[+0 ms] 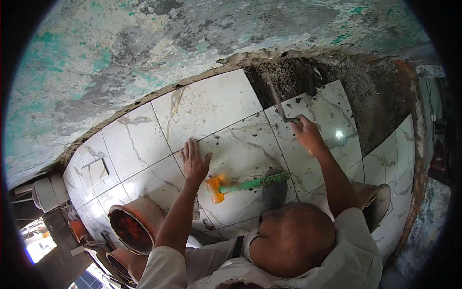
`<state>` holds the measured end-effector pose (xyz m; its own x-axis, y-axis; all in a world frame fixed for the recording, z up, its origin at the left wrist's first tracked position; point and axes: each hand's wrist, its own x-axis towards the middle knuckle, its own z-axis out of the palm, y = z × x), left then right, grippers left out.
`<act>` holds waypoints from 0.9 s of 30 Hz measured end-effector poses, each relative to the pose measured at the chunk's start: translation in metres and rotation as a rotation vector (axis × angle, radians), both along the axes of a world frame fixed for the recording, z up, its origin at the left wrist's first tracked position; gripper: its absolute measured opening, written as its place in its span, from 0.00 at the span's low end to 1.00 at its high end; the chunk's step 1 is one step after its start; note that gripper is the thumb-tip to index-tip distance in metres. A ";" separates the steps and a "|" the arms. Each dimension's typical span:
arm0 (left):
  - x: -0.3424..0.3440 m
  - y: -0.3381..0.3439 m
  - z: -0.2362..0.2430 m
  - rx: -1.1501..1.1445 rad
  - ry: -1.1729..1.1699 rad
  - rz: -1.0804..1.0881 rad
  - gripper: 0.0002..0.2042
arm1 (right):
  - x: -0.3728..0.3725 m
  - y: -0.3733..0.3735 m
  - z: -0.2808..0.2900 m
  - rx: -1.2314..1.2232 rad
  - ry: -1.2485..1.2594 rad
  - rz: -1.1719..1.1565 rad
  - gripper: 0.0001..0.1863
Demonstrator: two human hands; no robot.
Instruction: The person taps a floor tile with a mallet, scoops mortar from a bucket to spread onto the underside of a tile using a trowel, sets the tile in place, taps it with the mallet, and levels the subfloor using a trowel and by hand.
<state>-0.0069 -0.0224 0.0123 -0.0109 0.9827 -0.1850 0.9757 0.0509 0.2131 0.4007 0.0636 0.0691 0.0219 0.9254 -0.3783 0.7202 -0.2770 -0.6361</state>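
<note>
My left hand [195, 161] lies open and flat, fingers spread, on a white marble-patterned floor tile. In my right hand [306, 132] is the handle of a trowel [275, 94]. Its blade, smeared by motion, points toward the bare patch of dark mortar [281, 74] between the laid tiles and the wall. Just below that hand is a tile [313, 108] strewn with dark crumbs. A mallet with an orange-yellow head [215, 190] and a green handle [255, 182] lies on the tiles between my arms.
A rough wall [159, 43] with peeling green paint runs along the far side. Buckets stand at the left [149, 216] and right [382, 195]. A small cut tile piece [95, 172] rests on the tiles at far left. Dark, unfinished ground [380, 96] lies at the far right.
</note>
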 end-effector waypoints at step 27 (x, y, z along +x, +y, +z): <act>0.036 0.033 0.000 -0.130 -0.050 -0.065 0.33 | 0.025 0.063 -0.015 -0.294 0.306 -0.306 0.19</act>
